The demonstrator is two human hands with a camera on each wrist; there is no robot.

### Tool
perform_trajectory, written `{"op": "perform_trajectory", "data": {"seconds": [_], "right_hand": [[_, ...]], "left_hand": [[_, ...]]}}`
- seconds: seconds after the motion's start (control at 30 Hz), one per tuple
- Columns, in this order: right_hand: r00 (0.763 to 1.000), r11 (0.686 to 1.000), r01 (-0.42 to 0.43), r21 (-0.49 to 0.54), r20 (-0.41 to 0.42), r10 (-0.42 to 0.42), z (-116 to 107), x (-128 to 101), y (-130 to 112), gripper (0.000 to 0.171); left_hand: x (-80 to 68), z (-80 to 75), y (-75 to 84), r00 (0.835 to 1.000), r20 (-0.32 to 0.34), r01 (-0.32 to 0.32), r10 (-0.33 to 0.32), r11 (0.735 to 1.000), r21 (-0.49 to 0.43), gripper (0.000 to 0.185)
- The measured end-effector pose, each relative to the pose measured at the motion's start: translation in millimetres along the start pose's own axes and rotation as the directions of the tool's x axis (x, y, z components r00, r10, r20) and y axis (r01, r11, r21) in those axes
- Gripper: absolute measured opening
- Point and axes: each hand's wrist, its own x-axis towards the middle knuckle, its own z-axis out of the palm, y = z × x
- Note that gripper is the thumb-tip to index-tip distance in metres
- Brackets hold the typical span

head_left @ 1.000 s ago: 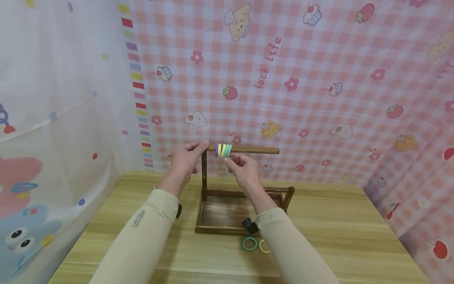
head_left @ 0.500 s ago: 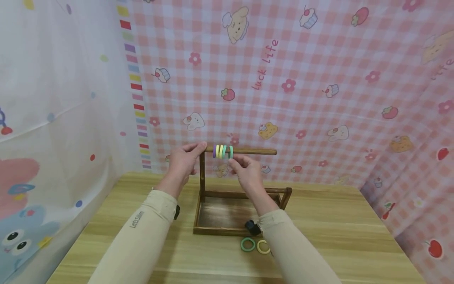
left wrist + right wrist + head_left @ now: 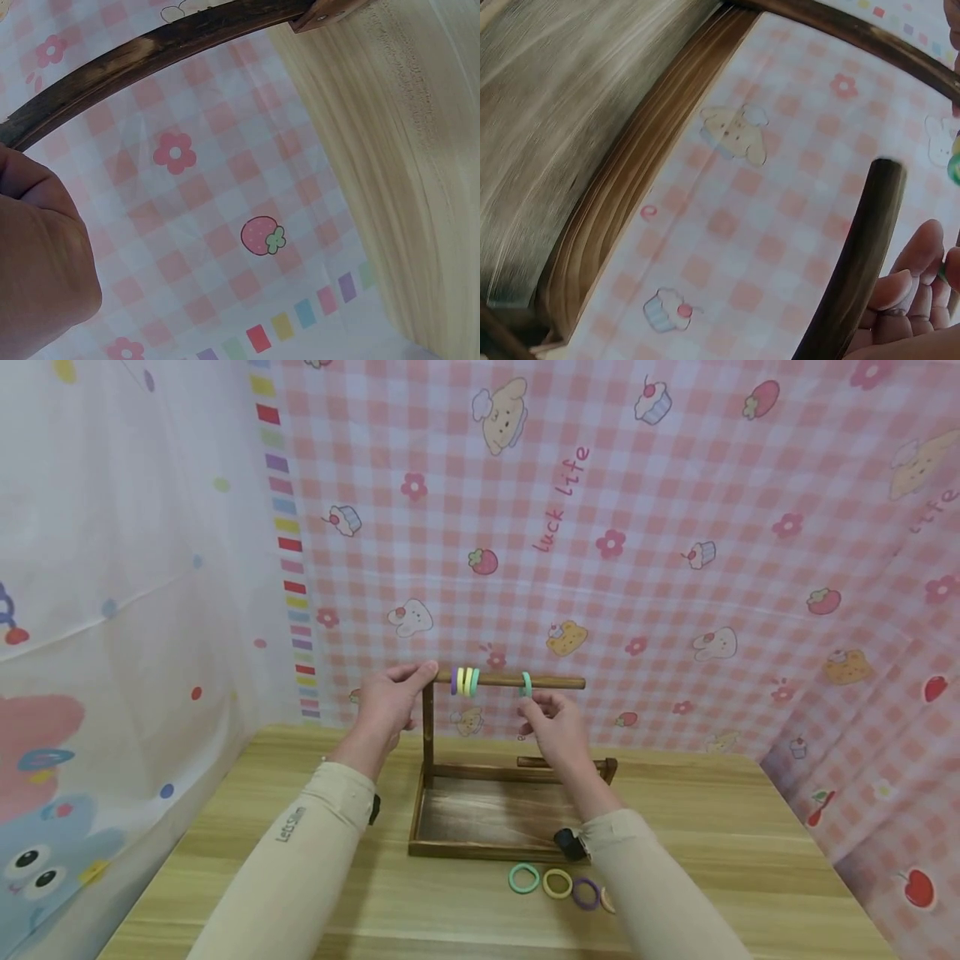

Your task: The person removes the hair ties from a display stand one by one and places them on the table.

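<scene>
In the head view, my left hand [image 3: 386, 706] grips the upper corner of a dark wooden stand, where its post [image 3: 428, 727] meets the horizontal rod [image 3: 558, 682]. My right hand [image 3: 558, 731] pinches a mint-green ring [image 3: 527, 683] that is threaded on the rod, towards its free right end. Farther left on the same rod, a purple ring [image 3: 454, 681], two yellow rings and another mint-green ring [image 3: 475, 682] sit bunched together near the post. The left wrist view shows part of the left hand [image 3: 45, 262] at the post's end.
The stand's tray base [image 3: 480, 850] rests on the wood-grain table [image 3: 697, 843]. A shorter, lower rod [image 3: 534, 762] juts left from its right post. In front lie a green ring [image 3: 511, 877], a yellow ring [image 3: 546, 884], a purple ring [image 3: 574, 893] and another partly behind the right sleeve.
My right hand has drawn one mint-green ring rightward along the rod, away from the bunch. The left hand keeps its grip on the corner. More rings on the table now show beside the right sleeve.
</scene>
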Motion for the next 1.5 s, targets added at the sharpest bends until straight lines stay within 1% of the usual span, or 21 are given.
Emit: {"op": "perform_trajectory", "data": {"seconds": [0.2, 0.37, 0.47, 0.67, 0.77, 0.87, 1.0, 1.07, 1.13, 1.2, 1.27, 1.37, 1.43, 1.5], "right_hand": [[0.999, 0.996, 0.041, -0.074, -0.032, -0.043, -15.0, -2.9, 4.2, 0.029], [0.991, 0.991, 0.058, -0.120, -0.109, -0.072, -25.0, -3.7, 9.9, 0.029], [0.982, 0.989, 0.072, -0.128, -0.167, -0.092, -30.2, -3.3, 12.8, 0.027], [0.952, 0.990, 0.096, -0.107, -0.279, -0.123, -39.4, 0.5, 17.3, 0.026], [0.944, 0.990, 0.088, -0.108, -0.309, -0.118, -44.2, 1.0, 17.8, 0.027], [0.942, 0.992, 0.069, -0.103, -0.321, -0.099, -49.5, 1.5, 19.2, 0.028], [0.946, 0.995, 0.026, -0.100, -0.319, -0.057, -57.0, 1.0, 20.8, 0.031], [0.949, 0.993, 0.014, -0.114, -0.311, -0.049, -60.4, 0.0, 21.2, 0.031], [0.954, 0.989, 0.016, -0.150, -0.293, -0.060, -63.4, -1.9, 21.7, 0.030], [0.959, 0.979, 0.045, -0.200, -0.264, -0.098, -65.7, -4.4, 22.3, 0.028], [0.963, 0.961, 0.084, -0.262, -0.228, -0.147, -67.3, -8.4, 23.1, 0.026], [0.962, 0.926, 0.146, -0.349, -0.169, -0.216, -67.7, -15.0, 25.4, 0.024], [0.957, 0.899, 0.181, -0.399, -0.139, -0.255, -66.8, -19.4, 27.2, 0.022], [0.945, 0.865, 0.223, -0.450, -0.118, -0.305, -65.1, -22.8, 28.2, 0.018]], "left_hand": [[0.4, 1.7, -0.2, 1.000, -0.010, 0.004, -0.004, 1.000, -0.022, 0.051], [0.7, 2.1, -0.8, 1.000, -0.004, -0.002, 0.002, 1.000, -0.017, 0.051], [0.3, 1.8, -0.6, 1.000, 0.000, -0.007, 0.007, 1.000, -0.016, 0.052], [0.2, 0.8, 0.0, 1.000, 0.001, 0.002, -0.002, 1.000, -0.016, 0.053], [0.7, 0.6, -0.2, 1.000, 0.003, 0.007, -0.007, 1.000, -0.016, 0.053], [1.4, 0.6, -0.7, 1.000, 0.004, 0.009, -0.009, 1.000, -0.009, 0.053], [2.0, 0.2, -1.2, 1.000, 0.006, 0.009, -0.009, 1.000, 0.000, 0.054], [2.2, -0.2, -1.9, 1.000, 0.005, 0.009, -0.009, 1.000, -0.002, 0.054], [2.1, -0.2, -2.3, 1.000, 0.006, 0.012, -0.012, 1.000, -0.004, 0.053], [1.9, -0.2, -2.4, 1.000, 0.006, 0.014, -0.014, 1.000, -0.006, 0.053], [1.6, -0.1, -2.0, 1.000, 0.008, 0.015, -0.015, 1.000, -0.005, 0.052], [1.4, 0.0, -1.2, 1.000, 0.008, 0.019, -0.019, 1.000, 0.001, 0.051], [1.4, 0.0, -0.5, 1.000, 0.006, 0.023, -0.023, 1.000, 0.006, 0.050], [1.5, -0.1, 0.1, 1.000, 0.004, 0.028, -0.028, 1.000, 0.011, 0.050]]}}
